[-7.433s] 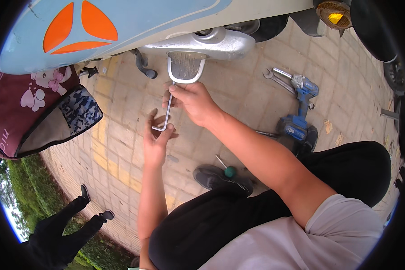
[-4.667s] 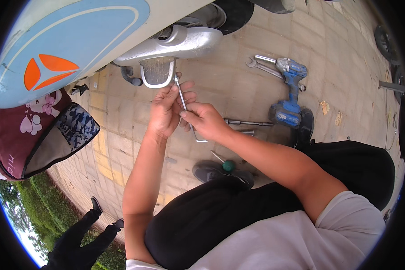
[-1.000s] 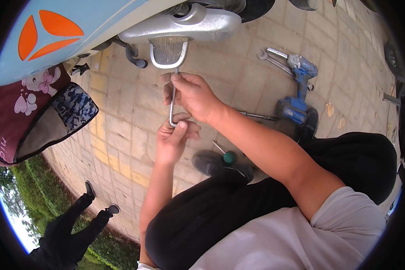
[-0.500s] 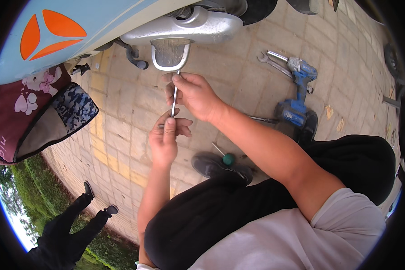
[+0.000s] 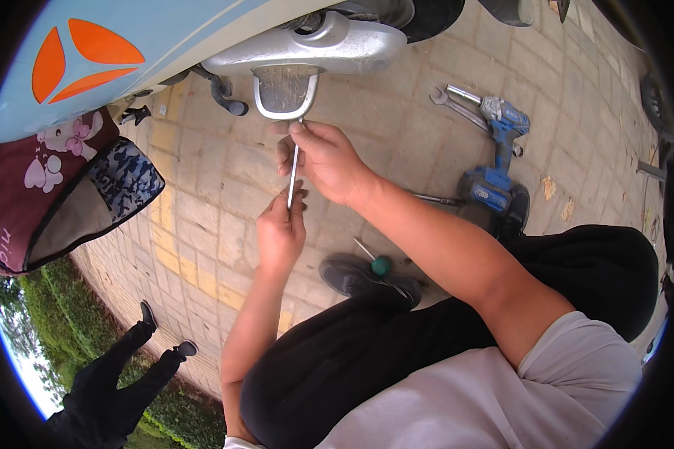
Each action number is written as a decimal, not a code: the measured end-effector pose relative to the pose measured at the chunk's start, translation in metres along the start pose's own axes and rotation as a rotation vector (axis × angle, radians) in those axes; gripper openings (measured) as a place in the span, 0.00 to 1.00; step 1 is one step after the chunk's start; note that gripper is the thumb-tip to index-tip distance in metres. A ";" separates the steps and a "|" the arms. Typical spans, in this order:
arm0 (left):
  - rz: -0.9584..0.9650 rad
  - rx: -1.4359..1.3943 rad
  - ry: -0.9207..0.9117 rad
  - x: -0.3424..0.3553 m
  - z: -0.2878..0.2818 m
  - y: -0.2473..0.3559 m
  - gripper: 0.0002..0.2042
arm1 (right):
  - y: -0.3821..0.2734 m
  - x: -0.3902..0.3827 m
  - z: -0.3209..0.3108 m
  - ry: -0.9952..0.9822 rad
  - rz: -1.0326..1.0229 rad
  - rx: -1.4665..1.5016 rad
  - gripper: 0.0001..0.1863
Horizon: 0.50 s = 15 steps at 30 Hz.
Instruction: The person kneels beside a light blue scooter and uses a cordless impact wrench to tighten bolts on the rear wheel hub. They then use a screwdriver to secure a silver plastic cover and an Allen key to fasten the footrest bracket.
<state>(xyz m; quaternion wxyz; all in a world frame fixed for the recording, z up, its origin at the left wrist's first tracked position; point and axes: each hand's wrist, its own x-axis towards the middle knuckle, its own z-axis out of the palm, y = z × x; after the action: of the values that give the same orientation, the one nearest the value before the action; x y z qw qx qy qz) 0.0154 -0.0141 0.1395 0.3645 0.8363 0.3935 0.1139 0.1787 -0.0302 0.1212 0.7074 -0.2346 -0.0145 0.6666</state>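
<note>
Two bare hands share one slim metal rod (image 5: 293, 176), which stands steeply just below a silver loop-shaped footrest (image 5: 312, 93) on the vehicle's silver casing (image 5: 314, 49). The right hand (image 5: 328, 159) has its grip clamped on the upper length, thumb laid along the near side and fingers curled behind. The left hand (image 5: 279, 233) has its grip closed around the lower end, hiding how that end is shaped. At the top, the rod meets the loop's lower rim, or comes very close; whether its tip is seated in a fastener cannot be told from here.

The step in hand looks like working the rod at the footrest: the right hand seems to steady and guide it, the left to supply the twist from below. Judged from this pose, the next move calls for keeping the tip in line with its seat while the lower hand turns, with light pressure upward so that it does not slip off.

Well apart on the paving (image 5: 419, 157) lie a blue power driver (image 5: 505, 123) and an open-ended spanner (image 5: 466, 112). A green-handled screwdriver (image 5: 382, 265) is beside the person's shoe (image 5: 342, 274), out of either grip.
</note>
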 end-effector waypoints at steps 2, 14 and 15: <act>0.102 0.472 0.187 0.007 -0.002 -0.009 0.22 | 0.003 -0.002 0.002 0.053 0.016 -0.061 0.13; -0.168 -0.469 0.140 -0.003 -0.011 0.019 0.14 | -0.002 -0.001 0.001 0.000 0.008 0.001 0.13; 0.000 0.005 0.233 -0.007 -0.009 0.023 0.12 | -0.002 -0.001 0.002 -0.011 0.003 0.024 0.13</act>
<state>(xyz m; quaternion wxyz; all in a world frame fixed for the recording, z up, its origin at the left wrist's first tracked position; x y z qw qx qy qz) 0.0201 -0.0244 0.1628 0.3143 0.8182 0.4336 0.2093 0.1800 -0.0302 0.1234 0.7092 -0.2228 -0.0101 0.6689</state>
